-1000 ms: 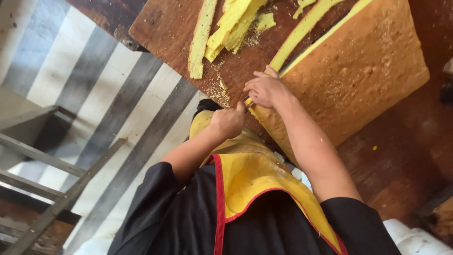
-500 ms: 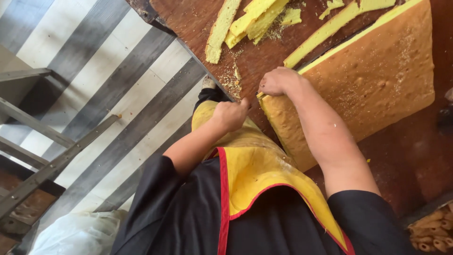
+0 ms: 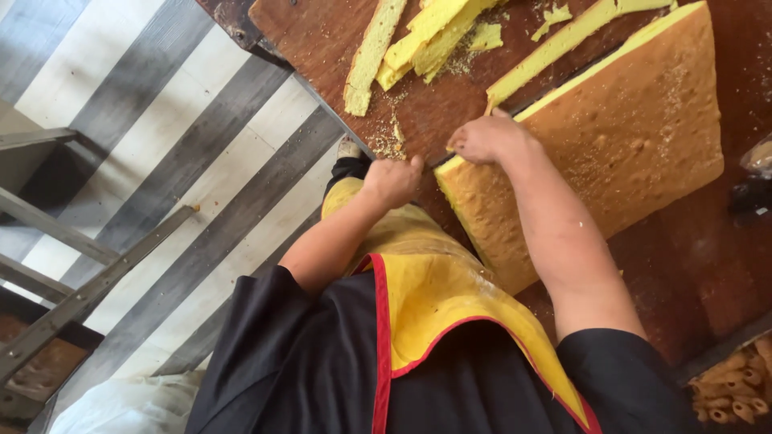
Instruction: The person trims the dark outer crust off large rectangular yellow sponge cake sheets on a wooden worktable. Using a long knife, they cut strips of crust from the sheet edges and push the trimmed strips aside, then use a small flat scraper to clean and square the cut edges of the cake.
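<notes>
A large golden-brown sponge cake slab (image 3: 619, 128) lies on a dark wooden table (image 3: 322, 40). My right hand (image 3: 490, 138) presses with curled fingers on the slab's near-left corner, next to a thin yellow strip (image 3: 563, 44) along its edge. My left hand (image 3: 392, 181) is a closed fist just left of that corner. It seems to grip a knife handle, and the blade is hidden in the dark cut line along the cake's edge. Several cut yellow strips (image 3: 426, 40) and crumbs (image 3: 390, 141) lie beyond the hands.
I wear a black shirt and a yellow apron (image 3: 434, 289) with red trim. The grey and white striped floor (image 3: 161, 161) lies to the left with a metal frame (image 3: 72, 265). A tray of small pastries (image 3: 736, 390) sits at the bottom right, and a dark object (image 3: 752, 197) at the right edge.
The view has swung, so table and cake sit further right and higher. Both hands stay at the same cake corner, and the left fist has drawn a little closer to the cake.
</notes>
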